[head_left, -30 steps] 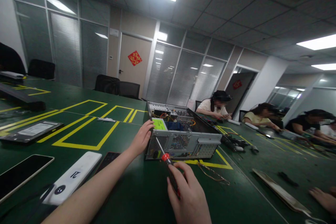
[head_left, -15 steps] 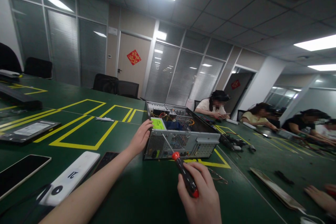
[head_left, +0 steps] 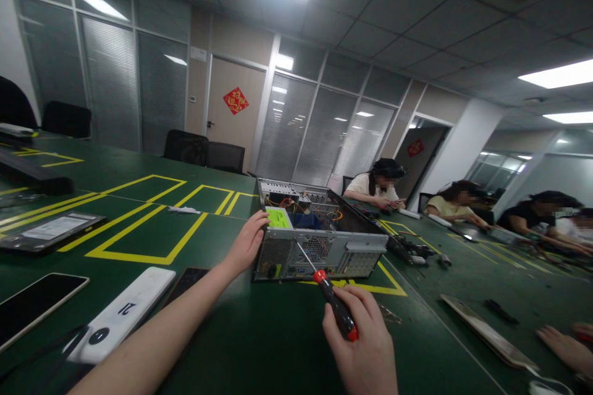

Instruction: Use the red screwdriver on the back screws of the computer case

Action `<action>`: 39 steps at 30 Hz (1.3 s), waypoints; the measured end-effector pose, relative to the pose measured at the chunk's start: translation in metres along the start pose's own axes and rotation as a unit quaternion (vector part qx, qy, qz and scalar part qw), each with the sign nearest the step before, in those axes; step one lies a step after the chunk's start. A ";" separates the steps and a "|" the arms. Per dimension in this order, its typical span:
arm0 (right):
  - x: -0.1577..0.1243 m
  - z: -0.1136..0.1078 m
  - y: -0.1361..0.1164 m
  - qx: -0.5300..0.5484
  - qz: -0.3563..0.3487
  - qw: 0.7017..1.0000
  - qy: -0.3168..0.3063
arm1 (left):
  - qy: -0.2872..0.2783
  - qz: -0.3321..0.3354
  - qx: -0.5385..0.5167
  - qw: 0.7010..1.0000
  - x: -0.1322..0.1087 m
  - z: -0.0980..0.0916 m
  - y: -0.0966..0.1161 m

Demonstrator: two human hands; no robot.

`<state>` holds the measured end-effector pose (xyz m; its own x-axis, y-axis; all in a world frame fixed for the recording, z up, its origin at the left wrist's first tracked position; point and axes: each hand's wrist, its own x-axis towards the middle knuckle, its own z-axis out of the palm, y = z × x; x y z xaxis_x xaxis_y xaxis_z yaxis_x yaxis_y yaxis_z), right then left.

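An open computer case (head_left: 365, 245) lies on the green table, its perforated metal rear panel facing me. Inside it, wires, a blue part and a power supply with a bright green label (head_left: 278, 220) show. My left hand (head_left: 246, 244) grips the case at its near left corner, fingers over the top edge beside the label. My right hand (head_left: 368, 342) is closed round the black and red handle of a screwdriver (head_left: 334, 301). The thin shaft slants up and left to the rear panel; whether the tip touches it, I cannot tell.
A hard drive (head_left: 53, 228), a phone (head_left: 34, 308) and a white power bank (head_left: 121, 315) marked 21 lie left. Black cables (head_left: 410, 248) sit right of the case, and another phone (head_left: 486, 330) is nearer. Several people (head_left: 377, 188) work along the right side.
My right hand has moved slightly right and down with the screwdriver, and its tip has shifted right along the rear panel. My left hand has stayed on the case.
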<state>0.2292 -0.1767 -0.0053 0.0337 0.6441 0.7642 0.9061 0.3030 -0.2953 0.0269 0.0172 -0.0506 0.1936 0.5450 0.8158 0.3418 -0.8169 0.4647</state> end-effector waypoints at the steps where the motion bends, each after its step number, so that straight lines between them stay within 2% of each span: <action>1: 0.000 0.001 0.001 0.000 0.001 1.000 -0.002 | 0.001 0.001 0.000 1.000 0.000 0.000 0.000; 6: -0.001 0.001 0.002 -0.006 0.027 0.999 -0.025 | -0.001 -0.001 0.001 1.000 0.000 0.000 0.001; 11: -0.004 -0.004 -0.004 -0.024 0.050 0.994 -0.097 | -0.001 -0.008 0.003 1.000 0.000 0.000 0.002; 14: 0.000 -0.008 -0.004 -0.019 0.071 0.990 -0.119 | 0.001 -0.006 0.000 1.000 0.001 0.000 0.002; 16: 0.005 -0.011 -0.002 -0.026 0.112 0.985 -0.126 | 0.002 -0.002 -0.003 1.000 0.001 0.000 0.002; 19: 0.013 -0.013 0.008 -0.039 0.213 0.966 -0.139 | 0.002 0.002 -0.004 1.000 0.001 0.001 0.002; 20: 0.015 -0.012 0.012 -0.024 0.246 0.958 -0.148 | 0.001 0.003 -0.003 1.000 0.001 0.001 0.002; 22: 0.014 -0.008 0.022 0.076 0.295 0.934 -0.186 | 0.002 0.001 -0.001 1.000 0.001 0.001 0.001; 24: 0.010 -0.002 0.029 0.231 0.356 0.874 -0.237 | 0.002 0.001 -0.001 1.000 0.001 0.001 0.001; 26: 0.004 0.004 0.033 0.393 0.406 0.782 -0.261 | 0.003 0.002 -0.002 1.000 0.001 0.001 0.001; 28: -0.001 0.007 0.032 0.541 0.461 0.653 -0.262 | 0.003 0.001 -0.002 1.000 0.001 0.002 0.001; 30: -0.003 0.008 0.028 0.654 0.520 0.489 -0.251 | 0.001 -0.002 0.000 1.000 0.001 0.001 0.001; 32: -0.004 0.008 0.021 0.717 0.563 0.334 -0.239 | 0.000 -0.004 0.001 1.000 0.001 0.001 0.002; 33: -0.004 0.009 0.018 0.733 0.572 0.279 -0.240 | -0.001 -0.004 0.002 1.000 0.001 0.001 0.002; 34: -0.004 0.010 0.014 0.742 0.575 0.245 -0.243 | -0.001 -0.004 0.002 1.000 0.001 0.001 0.002; 35: -0.004 0.012 0.011 0.745 0.574 0.228 -0.252 | -0.001 -0.004 0.001 1.000 0.001 0.001 0.002; 39: -0.005 0.019 0.005 0.761 0.556 0.221 -0.252 | 0.002 -0.003 -0.003 1.000 0.001 0.001 0.002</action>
<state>0.2258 -0.1646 -0.0214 -0.5197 0.7946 -0.3138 -0.7478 -0.6007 -0.2828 0.0285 0.0165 -0.0497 0.1882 0.5501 0.8136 0.3380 -0.8141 0.4722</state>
